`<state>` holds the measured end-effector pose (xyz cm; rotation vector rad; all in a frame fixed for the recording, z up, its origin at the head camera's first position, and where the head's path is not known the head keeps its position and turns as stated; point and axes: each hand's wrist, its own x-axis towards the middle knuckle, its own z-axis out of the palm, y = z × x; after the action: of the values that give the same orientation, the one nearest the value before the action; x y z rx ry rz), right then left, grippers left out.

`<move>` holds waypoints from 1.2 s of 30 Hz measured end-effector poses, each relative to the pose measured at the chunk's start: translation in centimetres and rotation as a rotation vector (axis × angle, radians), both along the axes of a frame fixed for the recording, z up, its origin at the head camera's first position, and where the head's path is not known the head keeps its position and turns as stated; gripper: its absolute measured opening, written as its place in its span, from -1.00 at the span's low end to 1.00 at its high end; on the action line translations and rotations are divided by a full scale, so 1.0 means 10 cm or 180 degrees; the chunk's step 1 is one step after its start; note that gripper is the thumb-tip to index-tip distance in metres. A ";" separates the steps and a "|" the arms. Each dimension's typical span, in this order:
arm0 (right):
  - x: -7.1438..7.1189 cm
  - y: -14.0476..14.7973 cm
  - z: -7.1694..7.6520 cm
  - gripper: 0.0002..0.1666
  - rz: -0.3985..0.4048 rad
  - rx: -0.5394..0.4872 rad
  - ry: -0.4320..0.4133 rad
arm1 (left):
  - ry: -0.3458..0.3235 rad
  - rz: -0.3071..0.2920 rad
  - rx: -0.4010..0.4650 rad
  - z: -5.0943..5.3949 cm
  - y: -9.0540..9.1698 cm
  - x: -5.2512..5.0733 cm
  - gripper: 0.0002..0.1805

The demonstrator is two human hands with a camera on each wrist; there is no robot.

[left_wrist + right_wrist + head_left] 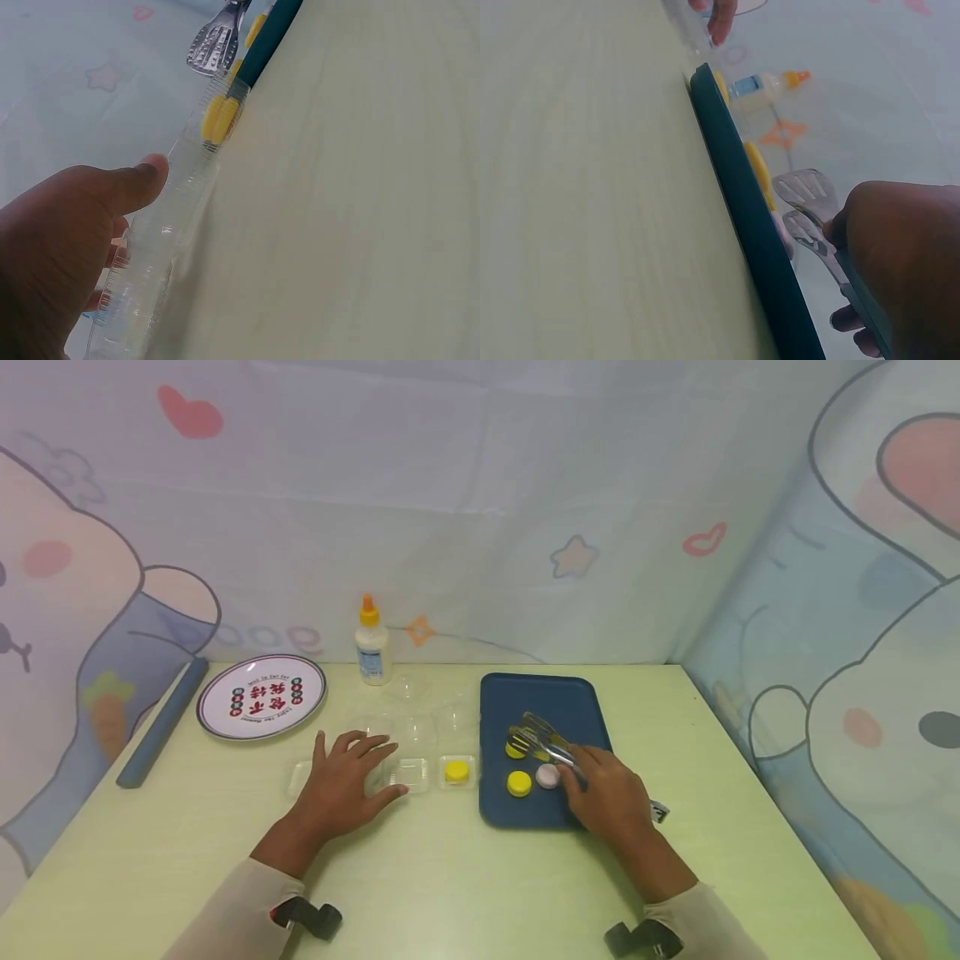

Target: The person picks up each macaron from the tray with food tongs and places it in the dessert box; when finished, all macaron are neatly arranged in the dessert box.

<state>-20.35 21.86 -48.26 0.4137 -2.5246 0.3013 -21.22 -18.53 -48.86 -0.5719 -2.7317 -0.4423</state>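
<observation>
At the far left of the counter (450, 893) in front of you lies a blue-grey roll (162, 724), with a printed plate (262, 697) next to it. Your left hand (341, 785) is held wide, fingers and thumb spread at the clear plastic containers (408, 774); behind them a white bottle (372, 647) stands upright. To their right, a small clear box (444, 783) holds one yellow macaron (457, 771), just beside the blue tray (540, 693). On that tray you have a near yellow macaron (519, 783), a far yellow macaron (513, 750) partly behind the tongs (558, 753), and a pale pink macaron (547, 776). Your right hand (613, 793) grips the tongs, their slotted heads apart at the far yellow macaron; you cannot tell whether they touch it.
</observation>
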 end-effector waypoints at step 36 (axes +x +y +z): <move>-0.01 -0.01 0.00 -0.58 -0.0023 0.0076 -0.0173 | -0.0054 -0.0059 0.0105 -0.03 0.00 -0.01 -0.28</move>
<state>-20.44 21.74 -48.21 0.4110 -2.5845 0.2834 -21.33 -18.52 -49.16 -0.5881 -2.7318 -0.4978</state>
